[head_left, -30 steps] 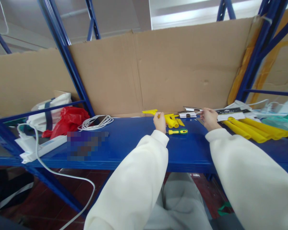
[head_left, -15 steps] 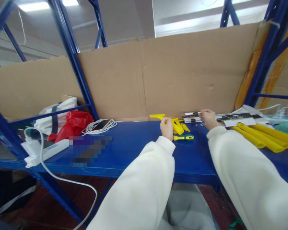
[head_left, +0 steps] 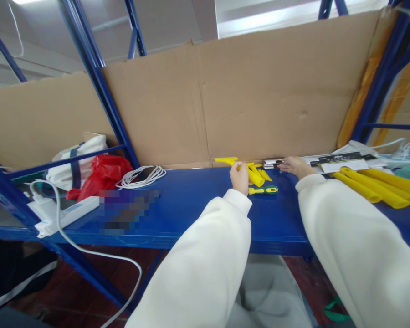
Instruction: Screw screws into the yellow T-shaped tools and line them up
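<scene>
My left hand (head_left: 239,177) is closed in a pinch at the back of the blue shelf (head_left: 194,200). A yellow plastic piece with a wide flat head (head_left: 226,160) runs into its fingers; its other end is hidden. Beside that hand lie several more yellow plastic parts (head_left: 256,176). Just in front of them rests a green and yellow handle (head_left: 263,190). My right hand (head_left: 298,167) has its fingers stretched out, low over the shelf. Its fingertips are near a small stack of black and white cards (head_left: 272,163); whether they touch it, I cannot tell.
Several yellow tubes (head_left: 379,187) lie at right, in front of black and white packaging (head_left: 348,165). On the left are a coiled white cable (head_left: 141,176), a red bag (head_left: 109,173) and a power strip (head_left: 70,216). Cardboard (head_left: 249,100) walls the back; blue posts (head_left: 99,91) frame the shelf.
My right hand's fingers have gone from bent together by the cards to stretched out lower over the shelf. My left hand keeps its pinch. The whole view has shifted slightly.
</scene>
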The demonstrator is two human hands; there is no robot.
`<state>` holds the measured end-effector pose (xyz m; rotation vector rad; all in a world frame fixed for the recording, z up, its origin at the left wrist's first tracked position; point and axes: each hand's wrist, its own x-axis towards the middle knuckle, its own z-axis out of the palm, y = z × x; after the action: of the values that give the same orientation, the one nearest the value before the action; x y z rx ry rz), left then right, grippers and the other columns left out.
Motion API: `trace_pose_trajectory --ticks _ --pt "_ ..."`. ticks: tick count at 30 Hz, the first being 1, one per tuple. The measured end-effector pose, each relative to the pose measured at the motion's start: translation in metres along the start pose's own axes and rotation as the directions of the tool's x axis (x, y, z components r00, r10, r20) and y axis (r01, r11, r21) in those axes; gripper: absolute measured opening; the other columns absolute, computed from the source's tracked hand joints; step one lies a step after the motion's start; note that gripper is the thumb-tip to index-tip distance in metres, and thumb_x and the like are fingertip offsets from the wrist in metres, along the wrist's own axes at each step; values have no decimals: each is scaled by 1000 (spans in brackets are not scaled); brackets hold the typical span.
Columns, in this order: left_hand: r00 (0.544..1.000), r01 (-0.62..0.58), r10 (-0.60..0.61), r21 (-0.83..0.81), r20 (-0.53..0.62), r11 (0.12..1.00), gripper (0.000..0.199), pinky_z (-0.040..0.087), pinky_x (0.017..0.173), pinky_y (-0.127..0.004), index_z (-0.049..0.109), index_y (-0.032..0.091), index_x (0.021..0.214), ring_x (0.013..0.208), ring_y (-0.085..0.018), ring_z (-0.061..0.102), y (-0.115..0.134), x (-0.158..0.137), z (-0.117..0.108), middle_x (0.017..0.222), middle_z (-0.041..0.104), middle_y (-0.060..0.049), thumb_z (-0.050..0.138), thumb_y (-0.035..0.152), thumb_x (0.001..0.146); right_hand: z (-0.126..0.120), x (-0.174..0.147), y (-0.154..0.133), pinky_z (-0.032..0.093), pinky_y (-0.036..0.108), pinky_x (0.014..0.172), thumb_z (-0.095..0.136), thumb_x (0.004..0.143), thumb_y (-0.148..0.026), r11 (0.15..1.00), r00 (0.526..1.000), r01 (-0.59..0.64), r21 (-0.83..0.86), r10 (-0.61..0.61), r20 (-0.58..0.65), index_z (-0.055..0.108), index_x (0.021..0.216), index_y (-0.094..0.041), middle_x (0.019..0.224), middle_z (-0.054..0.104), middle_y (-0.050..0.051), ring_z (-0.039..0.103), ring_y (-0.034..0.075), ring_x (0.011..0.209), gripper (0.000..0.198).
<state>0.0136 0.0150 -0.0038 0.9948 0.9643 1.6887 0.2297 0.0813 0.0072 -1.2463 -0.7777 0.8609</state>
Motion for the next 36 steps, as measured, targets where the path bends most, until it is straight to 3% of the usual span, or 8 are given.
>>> trace_pose_trajectory --ticks 4,15,19,23,27,30,33,36 --pt "1000 13 -13 -5 2 1000 11 49 68 -25 61 23 75 72 -16 62 0 -2 1 68 58 3 64 29 82 3 -6 -5 54 22 46 59 81 5 994 994 -105 -41 103 -33 57 93 -18 69 62 0 62 12 49 26" --pt "998 -10 10 6 66 1000 21 45 65 -22 53 20 70 63 -11 55 4 -3 1 64 54 6 71 27 79 8 1 1 54 20 56 70 77 -1 992 999 -22 -124 18 -30 59 114 -22 83 68 1 65 12 63 44" --pt "993 15 -17 12 116 1000 25 45 65 -20 51 21 74 61 -10 54 7 -9 2 65 52 7 76 18 75 9 -3 1 53 22 58 70 76 0 984 1000 -29 -177 29 -2 59 100 -21 80 66 -1 64 12 64 33" --pt "995 69 -69 6 78 998 28 47 65 -21 57 20 95 64 -10 57 15 -18 4 75 56 5 69 5 75 9 -10 -1 51 23 59 65 79 2 976 999 -27 -216 30 12 53 83 -20 77 62 -1 61 11 63 25" --pt "994 105 -104 -35 30 994 69 51 67 -24 50 21 136 71 -14 63 24 -24 5 93 64 0 63 -2 72 7 -14 -1 52 25 63 66 78 1 977 999 2 -212 5 34 50 82 -21 78 61 -1 62 11 65 27" --pt "992 114 -111 -58 53 992 91 52 66 -23 38 22 151 69 -13 62 27 -25 4 94 64 0 61 -5 66 7 -20 0 53 25 65 67 78 -2 973 999 27 -229 -17 49 52 84 -21 80 63 -1 64 11 67 25" --pt "980 169 -165 -28 113 985 91 50 58 -23 37 21 153 55 -12 56 27 -24 3 79 60 4 57 -3 68 9 -29 0 53 24 65 66 78 -3 967 999 51 -248 -46 28 53 85 -21 82 65 0 64 11 67 23" --pt "971 193 -192 8 146 981 76 45 53 -22 44 19 148 46 -10 49 26 -21 2 68 55 7 54 1 75 10 -37 -3 51 23 61 63 77 -3 943 992 122 -309 -125 9 56 81 -20 79 67 2 63 12 66 19"
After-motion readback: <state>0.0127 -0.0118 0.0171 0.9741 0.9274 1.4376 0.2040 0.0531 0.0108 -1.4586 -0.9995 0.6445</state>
